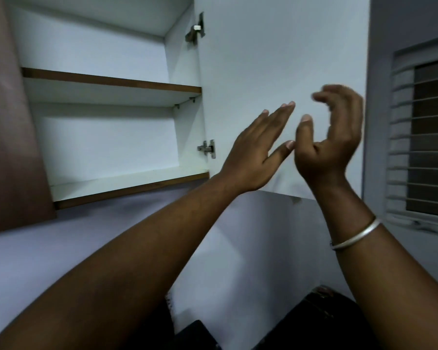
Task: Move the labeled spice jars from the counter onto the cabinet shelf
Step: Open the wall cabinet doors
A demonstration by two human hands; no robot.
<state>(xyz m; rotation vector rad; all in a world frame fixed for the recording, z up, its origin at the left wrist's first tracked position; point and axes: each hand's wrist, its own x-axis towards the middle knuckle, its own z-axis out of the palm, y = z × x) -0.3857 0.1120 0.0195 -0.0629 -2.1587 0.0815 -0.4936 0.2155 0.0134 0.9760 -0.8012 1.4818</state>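
Observation:
The wall cabinet stands open, and its white lower shelf (127,184) and upper shelf (106,89) hold nothing. No spice jar is in view. My left hand (257,152) is raised flat, fingers stretched out and apart, in front of the open white cabinet door (276,54). My right hand (331,137) hovers just to its right, fingers loosely curled and spread, holding nothing. A silver bangle (357,234) circles my right wrist. Both hands are to the right of the shelves, at about the height of the lower compartment.
A brown cabinet door (8,122) hangs open at the left. Two metal hinges (208,149) sit on the right cabinet wall. A barred, louvred window (425,137) is at the far right. Dark objects (314,314) lie low between my arms, too dim to name.

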